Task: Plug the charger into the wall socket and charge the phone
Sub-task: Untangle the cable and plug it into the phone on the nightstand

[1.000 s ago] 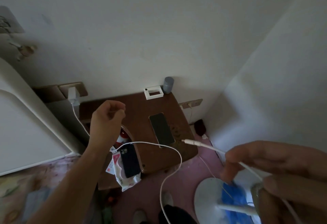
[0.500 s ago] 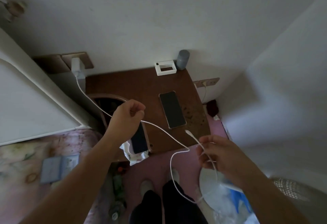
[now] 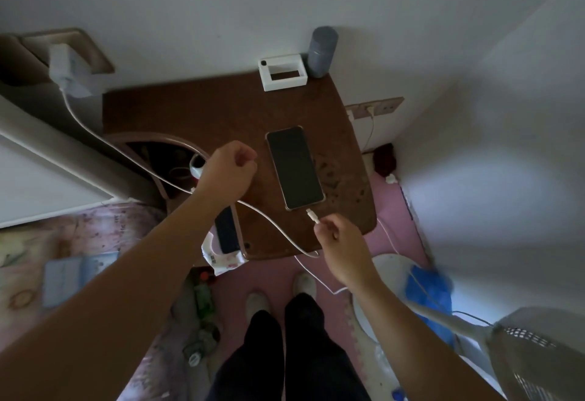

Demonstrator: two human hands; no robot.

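A white charger (image 3: 68, 72) sits in the wall socket (image 3: 95, 55) at the upper left. Its white cable (image 3: 104, 142) runs down and right past my left hand (image 3: 228, 172), which is closed above the table beside the cable; whether it grips the cable I cannot tell. My right hand (image 3: 338, 239) pinches the cable's white plug end (image 3: 312, 216), whose tip points at the bottom edge of the phone (image 3: 296, 167) and stops just short of it. The phone lies face up with a dark screen on the brown table (image 3: 196, 115).
A white frame-shaped box (image 3: 283, 72) and a grey cylinder (image 3: 322, 52) stand at the table's back edge. A second dark phone (image 3: 227, 232) rests on a wrapper at the table's front left. A fan (image 3: 535, 356) stands at the lower right; another socket (image 3: 375, 108) is on the right wall.
My right hand has carried the plug end up and left to the phone's bottom edge. My left hand has shifted towards the phone, and my view has moved closer.
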